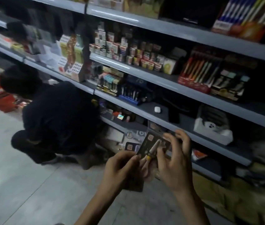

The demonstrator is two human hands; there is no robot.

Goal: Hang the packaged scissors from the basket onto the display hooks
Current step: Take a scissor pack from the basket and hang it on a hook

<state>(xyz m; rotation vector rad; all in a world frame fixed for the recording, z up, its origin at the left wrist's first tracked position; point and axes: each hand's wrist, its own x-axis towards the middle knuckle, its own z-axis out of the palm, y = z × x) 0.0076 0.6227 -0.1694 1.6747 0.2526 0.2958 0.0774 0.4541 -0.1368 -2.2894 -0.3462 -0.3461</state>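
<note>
Scissors pack (154,146) pinched between left hand (122,168) and right hand (174,163), lower end hidden behind them.

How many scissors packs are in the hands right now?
1 plainly: the scissors pack, held between the left hand and the right hand. A dark card under the left hand may be another; too dark to tell.

Head camera looks forward and down, close, along the shelves (161,88)
</note>
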